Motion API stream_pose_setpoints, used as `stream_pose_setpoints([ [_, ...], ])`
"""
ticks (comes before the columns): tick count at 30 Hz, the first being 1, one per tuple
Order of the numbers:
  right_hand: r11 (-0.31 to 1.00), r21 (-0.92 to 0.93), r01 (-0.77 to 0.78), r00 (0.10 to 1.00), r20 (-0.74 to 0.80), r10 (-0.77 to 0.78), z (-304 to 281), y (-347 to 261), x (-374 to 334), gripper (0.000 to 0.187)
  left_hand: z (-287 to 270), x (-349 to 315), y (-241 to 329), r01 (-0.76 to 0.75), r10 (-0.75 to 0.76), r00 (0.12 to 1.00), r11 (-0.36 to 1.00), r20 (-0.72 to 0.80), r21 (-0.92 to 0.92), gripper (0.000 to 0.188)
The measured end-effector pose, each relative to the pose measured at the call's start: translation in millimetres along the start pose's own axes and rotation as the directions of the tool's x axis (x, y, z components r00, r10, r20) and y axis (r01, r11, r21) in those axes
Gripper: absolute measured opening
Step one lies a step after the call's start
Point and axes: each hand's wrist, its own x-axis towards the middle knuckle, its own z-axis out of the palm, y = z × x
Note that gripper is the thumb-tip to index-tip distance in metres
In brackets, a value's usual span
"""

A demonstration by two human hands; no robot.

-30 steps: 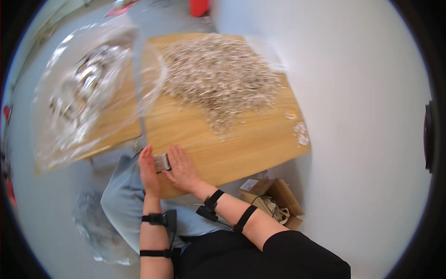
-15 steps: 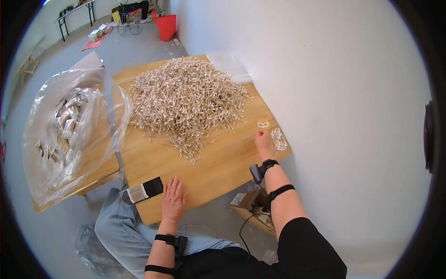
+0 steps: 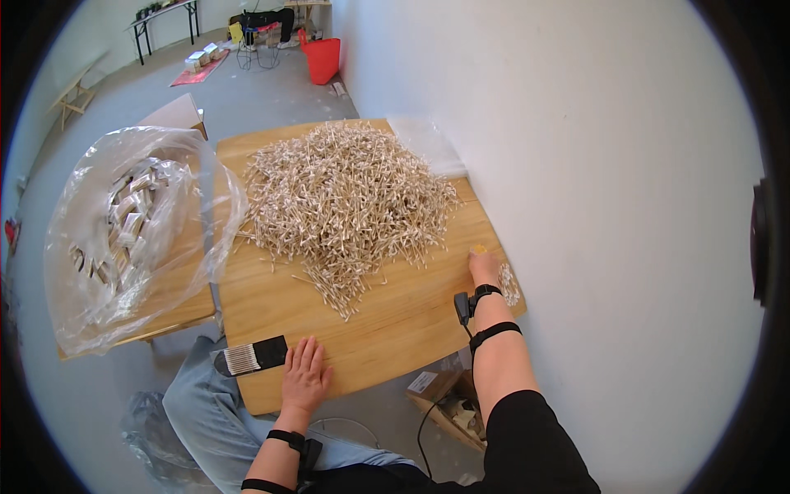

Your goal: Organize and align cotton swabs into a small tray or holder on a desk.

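Cotton swabs are heaped in a wide, loose mound on a wooden table, filling the upper centre of the frame; the sticks are pale and thin with white tips, and stray ones are scattered down toward the middle of the tabletop. A small black box, packed with a row of white-tipped swabs at its open end, is laid at the table's lower-left edge. The left hand is rested flat on the wood just beside that box, fingers spread and nothing gripped. The right hand is stretched to the table's right edge, where a small yellow item is touched by the fingertips; how far the fingers are curled cannot be told. A clear packet is seen just right of that wrist. A large clear plastic bag of small boxes is slumped at centre left. A cardboard box is set on the floor below the table, and a red bucket is placed at top centre.
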Motion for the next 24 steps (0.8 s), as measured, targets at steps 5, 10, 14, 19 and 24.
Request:
stream_pose_setpoints([
  [5,0.995,0.055,-0.086,0.993,0.08,0.081,1,-12,-8,0.046,-1,0,-2,0.007,-0.007,1.0,1.0,0.007,0.026,0.057],
  [10,0.97,0.226,-0.086,0.991,-0.078,0.106,15,8,2,0.039,-5,5,4,0.022,-0.022,1.0,1.0,0.003,-0.015,0.054],
  [14,0.918,0.397,-0.012,0.975,-0.201,0.099,29,-2,-21,0.026,-6,-1,-5,0.026,-0.027,0.999,0.999,-0.041,-0.044,0.052],
  [19,0.476,0.879,0.034,0.993,0.024,-0.116,43,3,-86,0.01,-5,2,-2,-0.025,0.011,0.994,0.992,-0.108,-0.123,0.045],
  [24,0.32,0.931,-0.176,0.863,0.303,-0.405,16,-78,-228,0.008,-8,-14,-17,-0.033,-0.079,0.961,0.92,-0.266,-0.391,0.037],
])
